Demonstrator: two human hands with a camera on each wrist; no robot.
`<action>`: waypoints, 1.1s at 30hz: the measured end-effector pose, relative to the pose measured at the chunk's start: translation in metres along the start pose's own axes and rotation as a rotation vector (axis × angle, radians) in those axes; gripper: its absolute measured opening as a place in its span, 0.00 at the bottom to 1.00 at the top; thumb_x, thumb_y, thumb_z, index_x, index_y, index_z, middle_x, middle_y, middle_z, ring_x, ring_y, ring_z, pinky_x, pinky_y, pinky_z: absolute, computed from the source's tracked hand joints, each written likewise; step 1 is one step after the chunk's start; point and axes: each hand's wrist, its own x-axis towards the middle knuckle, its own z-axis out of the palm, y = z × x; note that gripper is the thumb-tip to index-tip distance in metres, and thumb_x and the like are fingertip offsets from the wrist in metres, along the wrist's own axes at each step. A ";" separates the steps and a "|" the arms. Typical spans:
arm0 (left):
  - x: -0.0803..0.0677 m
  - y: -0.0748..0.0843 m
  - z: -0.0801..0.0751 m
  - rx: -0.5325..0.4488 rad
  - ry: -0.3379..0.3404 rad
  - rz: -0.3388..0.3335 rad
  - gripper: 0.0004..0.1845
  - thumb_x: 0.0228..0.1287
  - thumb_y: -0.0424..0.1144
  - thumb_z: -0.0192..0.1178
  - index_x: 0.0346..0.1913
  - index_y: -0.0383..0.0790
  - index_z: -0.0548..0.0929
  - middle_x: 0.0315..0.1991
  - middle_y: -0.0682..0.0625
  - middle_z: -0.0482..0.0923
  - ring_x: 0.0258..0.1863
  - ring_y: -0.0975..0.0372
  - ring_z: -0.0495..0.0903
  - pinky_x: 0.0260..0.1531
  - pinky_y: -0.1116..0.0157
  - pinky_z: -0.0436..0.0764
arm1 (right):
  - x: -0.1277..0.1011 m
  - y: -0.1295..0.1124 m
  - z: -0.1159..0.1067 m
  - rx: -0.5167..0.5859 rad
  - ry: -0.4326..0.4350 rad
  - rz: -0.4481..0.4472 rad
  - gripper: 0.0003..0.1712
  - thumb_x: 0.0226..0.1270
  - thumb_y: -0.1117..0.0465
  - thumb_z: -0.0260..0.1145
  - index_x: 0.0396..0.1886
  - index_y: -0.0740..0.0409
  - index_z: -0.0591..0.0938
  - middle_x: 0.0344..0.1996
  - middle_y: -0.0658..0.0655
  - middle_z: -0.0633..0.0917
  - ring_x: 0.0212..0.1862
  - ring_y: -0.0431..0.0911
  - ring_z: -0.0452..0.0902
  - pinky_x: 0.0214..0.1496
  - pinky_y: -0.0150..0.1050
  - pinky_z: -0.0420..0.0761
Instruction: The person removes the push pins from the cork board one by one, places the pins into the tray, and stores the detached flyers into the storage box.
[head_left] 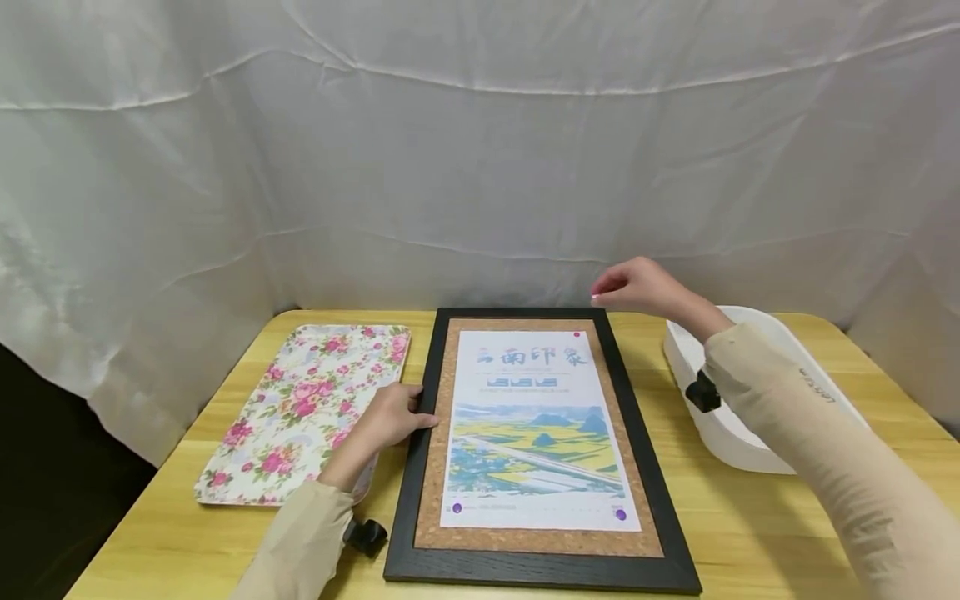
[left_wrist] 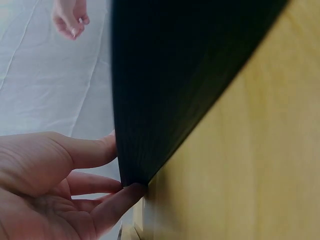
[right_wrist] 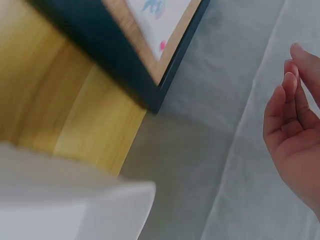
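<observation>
A black-framed cork board [head_left: 543,569] lies on the table. On it is a printed landscape poster [head_left: 534,450], with a red pushpin [head_left: 577,334] at its upper right corner and purple pushpins, one at bottom left [head_left: 457,507] and one at bottom right [head_left: 621,515]. My left hand [head_left: 388,415] grips the frame's left edge, thumb on top and fingers against the side. Raised past the board's top right corner, my right hand [head_left: 641,285] has thumb and fingertips pinched together. A small pale thing seems to show at those fingertips; its kind is unclear.
To the left lies a floral tray [head_left: 300,408], partly behind my left forearm. A white basin [head_left: 723,442] stands at the right, under my right forearm, its inside mostly hidden. Pale cloth [head_left: 480,167] hangs behind the wooden table [head_left: 150,533].
</observation>
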 end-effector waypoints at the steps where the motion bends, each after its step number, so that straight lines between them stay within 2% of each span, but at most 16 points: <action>1: 0.000 0.000 0.000 -0.003 -0.003 0.000 0.33 0.60 0.35 0.68 0.64 0.20 0.69 0.53 0.30 0.76 0.43 0.48 0.82 0.34 0.61 0.83 | -0.004 0.003 -0.002 0.000 0.003 0.012 0.12 0.65 0.59 0.69 0.41 0.63 0.86 0.37 0.57 0.86 0.40 0.50 0.79 0.45 0.48 0.79; 10: 0.001 -0.002 0.001 -0.029 -0.011 0.010 0.34 0.60 0.34 0.68 0.64 0.19 0.68 0.53 0.29 0.76 0.43 0.47 0.83 0.35 0.60 0.83 | -0.031 0.034 -0.021 -0.051 0.006 0.054 0.14 0.66 0.60 0.68 0.45 0.66 0.86 0.40 0.60 0.86 0.41 0.52 0.80 0.45 0.50 0.79; 16: 0.002 -0.003 0.000 -0.012 -0.013 0.014 0.34 0.61 0.35 0.68 0.64 0.19 0.68 0.52 0.29 0.77 0.43 0.47 0.82 0.35 0.59 0.83 | -0.047 0.051 -0.030 -0.040 -0.002 0.083 0.16 0.67 0.61 0.66 0.48 0.68 0.84 0.41 0.62 0.86 0.42 0.56 0.81 0.44 0.51 0.80; 21: -0.001 -0.007 -0.004 -0.010 0.002 0.017 0.34 0.61 0.34 0.68 0.64 0.18 0.67 0.52 0.28 0.77 0.44 0.46 0.82 0.35 0.59 0.83 | -0.048 0.062 -0.034 -0.028 -0.015 0.104 0.17 0.67 0.60 0.66 0.49 0.69 0.83 0.42 0.62 0.85 0.43 0.58 0.80 0.45 0.54 0.80; 29: -0.007 -0.011 -0.007 0.003 0.019 0.010 0.33 0.61 0.34 0.68 0.63 0.17 0.68 0.51 0.28 0.77 0.44 0.45 0.82 0.36 0.59 0.84 | -0.049 0.083 -0.034 -0.029 -0.020 0.145 0.19 0.66 0.60 0.67 0.48 0.72 0.83 0.41 0.64 0.85 0.42 0.59 0.79 0.42 0.48 0.81; 33: -0.010 -0.011 -0.008 0.000 0.026 0.024 0.34 0.60 0.35 0.68 0.62 0.17 0.68 0.51 0.27 0.77 0.43 0.46 0.83 0.34 0.60 0.84 | -0.051 0.098 -0.035 -0.025 -0.003 0.169 0.18 0.65 0.61 0.68 0.45 0.73 0.83 0.39 0.64 0.86 0.40 0.58 0.80 0.41 0.49 0.82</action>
